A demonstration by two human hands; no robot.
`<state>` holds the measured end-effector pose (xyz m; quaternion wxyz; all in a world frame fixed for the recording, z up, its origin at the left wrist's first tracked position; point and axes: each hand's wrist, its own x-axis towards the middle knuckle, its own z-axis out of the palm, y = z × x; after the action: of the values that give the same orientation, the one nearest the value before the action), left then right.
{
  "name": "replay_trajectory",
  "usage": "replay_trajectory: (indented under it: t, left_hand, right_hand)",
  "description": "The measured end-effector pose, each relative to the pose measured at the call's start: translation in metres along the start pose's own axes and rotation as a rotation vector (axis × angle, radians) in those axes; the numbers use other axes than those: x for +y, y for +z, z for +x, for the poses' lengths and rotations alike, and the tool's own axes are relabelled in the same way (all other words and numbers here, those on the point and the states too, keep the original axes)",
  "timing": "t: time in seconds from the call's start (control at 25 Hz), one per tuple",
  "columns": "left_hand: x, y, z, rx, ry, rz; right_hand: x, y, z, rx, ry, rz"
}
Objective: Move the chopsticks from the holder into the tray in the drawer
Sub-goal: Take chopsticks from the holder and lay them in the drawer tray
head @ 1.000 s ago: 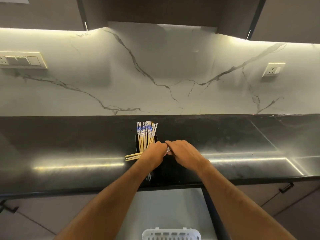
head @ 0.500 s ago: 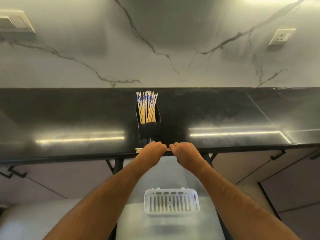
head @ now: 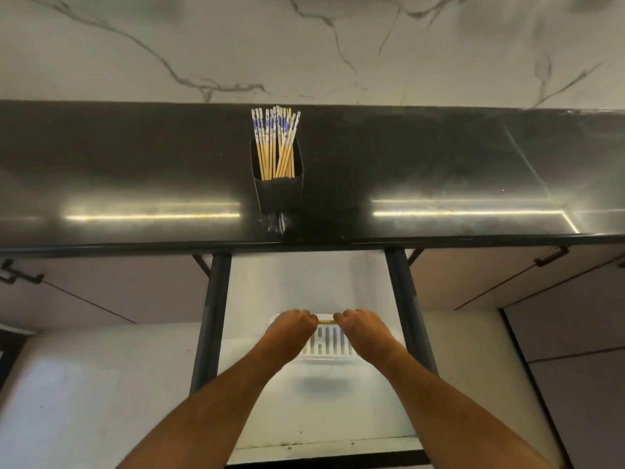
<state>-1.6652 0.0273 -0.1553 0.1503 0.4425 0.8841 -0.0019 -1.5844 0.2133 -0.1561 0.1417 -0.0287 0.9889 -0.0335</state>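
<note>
A black holder (head: 279, 194) stands on the dark counter, holding several yellow chopsticks (head: 275, 147) with blue-and-white tops. Below, in the open drawer (head: 304, 401), lies a white slotted tray (head: 329, 345). My left hand (head: 292, 328) and my right hand (head: 358, 328) are both closed on the ends of a small bundle of chopsticks (head: 325, 321), held level just over the tray's far edge. Only a short yellow stretch of the bundle shows between the fists.
The black counter's front edge (head: 304, 243) overhangs the drawer. Dark drawer rails (head: 211, 316) run down both sides. Closed cabinet fronts with dark handles (head: 551, 257) flank the drawer. A marble wall rises behind the counter.
Both hands have carried the chopstick bundle from beside the holder, past the counter edge, down to the tray in the drawer. The view has tilted downward.
</note>
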Motion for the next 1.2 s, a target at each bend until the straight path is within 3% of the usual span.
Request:
replay_trajectory:
  t: [0.24,0.48,1.2]
  left_hand:
    - [0.010,0.058,-0.001,-0.013,-0.120,-0.186]
    - [0.002,0.077,0.018,-0.009,-0.171,-0.226]
    - [-0.004,0.085,0.019,0.054,-0.289,-0.294]
  right_hand:
    - [-0.003,0.052,0.011,-0.088,0.027,0.117]
    - [0.000,0.071,0.025,-0.098,0.035,0.091]
    - [-0.001,0.075,0.028,-0.139,0.070,-0.154]
